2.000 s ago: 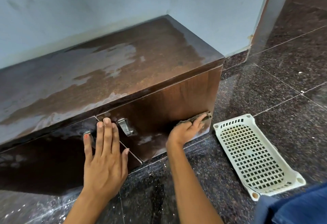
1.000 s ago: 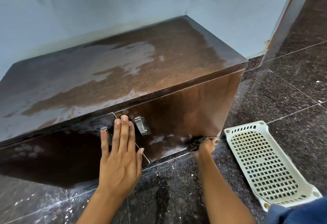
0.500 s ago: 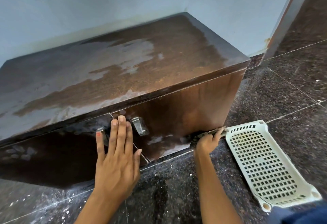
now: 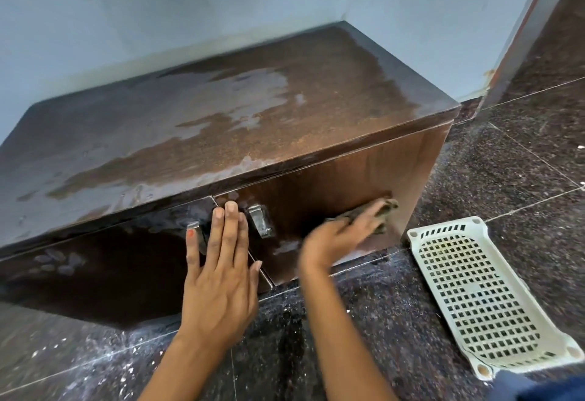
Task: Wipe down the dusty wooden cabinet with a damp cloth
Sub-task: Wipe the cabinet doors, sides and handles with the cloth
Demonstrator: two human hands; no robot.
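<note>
Right hand (image 4: 335, 239): fingers (image 4: 368, 215) extended and laid flat over a dark cloth (image 4: 384, 210), pressing it against the right door (image 4: 335, 198) of the cabinet, near that door's right edge and about half way up. The cloth shows past the fingertips and along the upper side of the hand; the picture is blurred here, so whether the thumb curls round the cloth cannot be told.

Left hand (image 4: 221, 277): fingers (image 4: 229, 229) straight and held together, palm flat against the cabinet front where the two doors meet. Holds nothing. Fingertips reach almost to the underside of the cabinet top.

Handles: one metal handle (image 4: 260, 220) on the right door, just right of the left hand; a second handle (image 4: 193, 226) on the left door (image 4: 104, 261), partly hidden behind the little finger.

Wooden cabinet (image 4: 221, 134): low, dark brown, set against a pale blue wall (image 4: 221, 4). Its top surface carries pale, patchy streaks across the left and middle; the right part is plain reddish brown.

Floor (image 4: 506, 163): dark speckled tiles, with white flecks in front of the cabinet.

Plastic tray (image 4: 468, 293): cream, perforated, lying flat on the floor just right of the cabinet's front right corner.

Blue fabric (image 4: 538, 388): at the lower right, beyond the tray from the cabinet.
</note>
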